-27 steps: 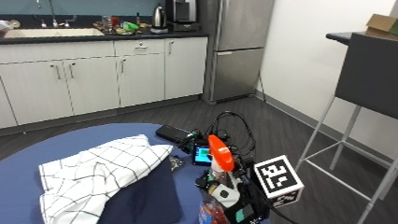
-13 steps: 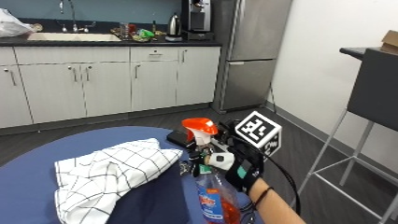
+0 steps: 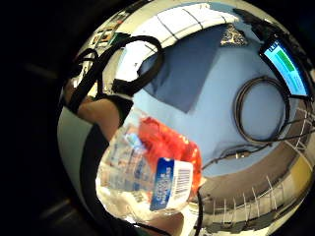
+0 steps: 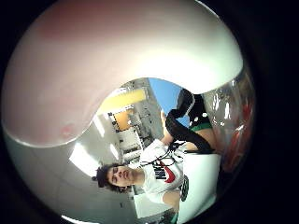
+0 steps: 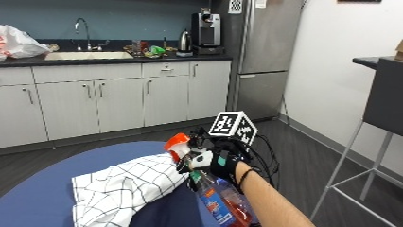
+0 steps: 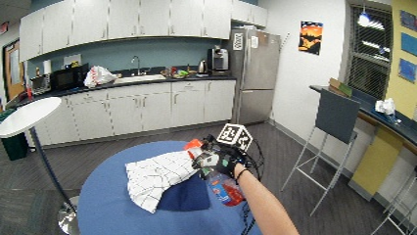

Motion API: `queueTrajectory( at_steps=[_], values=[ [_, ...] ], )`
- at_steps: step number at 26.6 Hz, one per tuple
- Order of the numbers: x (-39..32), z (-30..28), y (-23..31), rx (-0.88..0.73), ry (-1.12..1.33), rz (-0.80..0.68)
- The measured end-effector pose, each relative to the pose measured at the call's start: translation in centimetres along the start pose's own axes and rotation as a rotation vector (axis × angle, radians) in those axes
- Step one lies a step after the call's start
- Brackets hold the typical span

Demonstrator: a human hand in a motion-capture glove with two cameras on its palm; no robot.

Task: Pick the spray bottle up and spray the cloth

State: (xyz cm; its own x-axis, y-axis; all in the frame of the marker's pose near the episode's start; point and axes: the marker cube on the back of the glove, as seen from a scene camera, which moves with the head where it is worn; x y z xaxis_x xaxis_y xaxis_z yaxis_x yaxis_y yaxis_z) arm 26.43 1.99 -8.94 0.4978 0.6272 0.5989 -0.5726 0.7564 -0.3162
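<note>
The round blue counter (image 5: 75,165) spreads out under me, and on it sits the white checked cloth (image 5: 123,187), bunched up, part of it over a darker blue cloth (image 6: 186,196). I'm holding the spray bottle (image 5: 217,205) up above the counter, my gloved right hand (image 5: 217,163) wrapped around its neck, fingers curled at the trigger. The bottle is clear plastic with reddish-orange liquid in its lower part and a blue label. Its orange nozzle head (image 5: 176,141) is right beside the cloth's near edge, aimed that way. Smallest: a coiled black cable (image 3: 261,110) lying on the counter.
</note>
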Motion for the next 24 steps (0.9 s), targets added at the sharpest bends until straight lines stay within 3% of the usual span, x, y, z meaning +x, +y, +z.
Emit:
queueTrajectory(
  at_steps=[24],
  values=[
    [0.6,1.6,-2.1,-0.099,0.079,0.049]
  ],
)
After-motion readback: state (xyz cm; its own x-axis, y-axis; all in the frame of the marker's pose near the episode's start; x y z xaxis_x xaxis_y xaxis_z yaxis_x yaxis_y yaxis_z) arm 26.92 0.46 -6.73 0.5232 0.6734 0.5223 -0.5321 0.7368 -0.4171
